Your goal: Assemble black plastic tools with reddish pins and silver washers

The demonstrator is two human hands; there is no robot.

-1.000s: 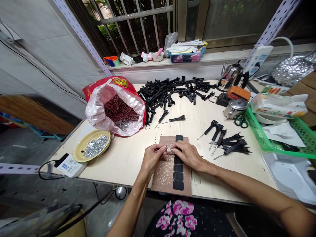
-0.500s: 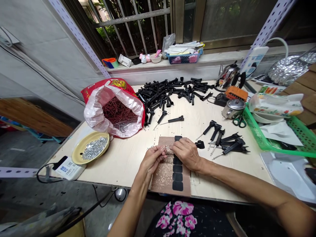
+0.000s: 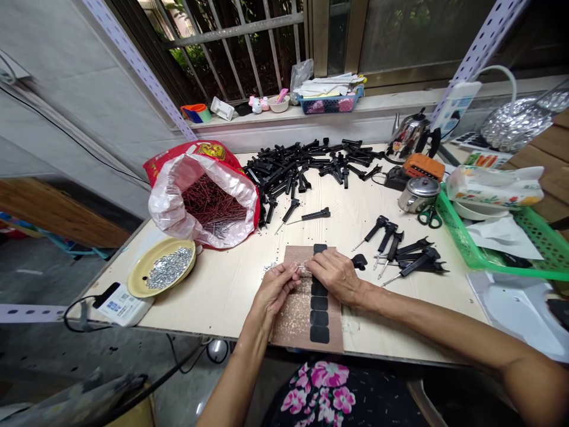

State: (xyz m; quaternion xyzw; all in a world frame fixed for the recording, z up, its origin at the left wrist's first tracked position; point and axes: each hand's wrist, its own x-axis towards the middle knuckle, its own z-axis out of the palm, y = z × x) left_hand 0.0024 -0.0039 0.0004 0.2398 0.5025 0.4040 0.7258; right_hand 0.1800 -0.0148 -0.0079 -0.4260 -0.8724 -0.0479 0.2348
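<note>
My left hand [image 3: 276, 289] and my right hand [image 3: 336, 273] meet over a brown board [image 3: 299, 314] with a column of black pads. Both pinch a small thin metal piece between their fingertips; a black plastic part [image 3: 358, 260] pokes out beside my right hand, and I cannot tell whether the hand holds it. Right of my hands lie a few black-handled pins [image 3: 406, 255]. A large heap of black plastic parts [image 3: 306, 166] covers the far middle of the table. A red and white bag [image 3: 205, 198] full of thin pins stands open at the left.
A yellow dish [image 3: 141, 280] of small silver bits sits at the near left beside a white box with a cable [image 3: 116, 303]. A green basket [image 3: 502, 255], a small steel pot [image 3: 418, 194], scissors [image 3: 429, 217] and a kettle [image 3: 411, 137] crowd the right side.
My hands have stayed together over the board. A small black part has come into view right of my right hand since a second ago. The view has shifted slightly.
</note>
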